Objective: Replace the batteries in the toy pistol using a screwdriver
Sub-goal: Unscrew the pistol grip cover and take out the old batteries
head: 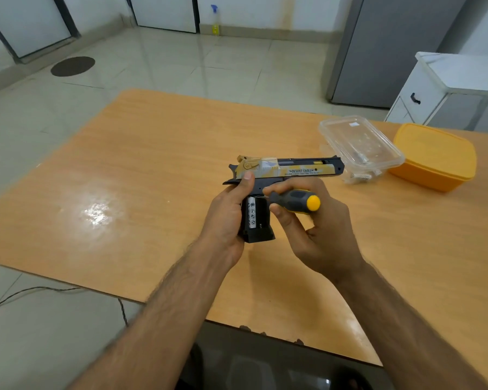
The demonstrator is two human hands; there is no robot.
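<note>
Fingers (279, 190) curled around screwdriver (299, 202)

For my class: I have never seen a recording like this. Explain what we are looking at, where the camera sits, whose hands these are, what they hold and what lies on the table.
There is no machine here. A person wears one wide-angle camera on the head, looking forward and down, so the two bare arms reaching in from the bottom are the wearer's own.

The left hand grips a toy pistol, tan and black, held above a wooden table. Its grip is open on one side, and a battery shows inside. The right hand holds a screwdriver with a black and yellow handle, its tip pointing at the pistol's grip near the battery.

On the table, to the right, stand a clear plastic box with small items inside, too blurred to name, and a yellow lidded box.
</note>
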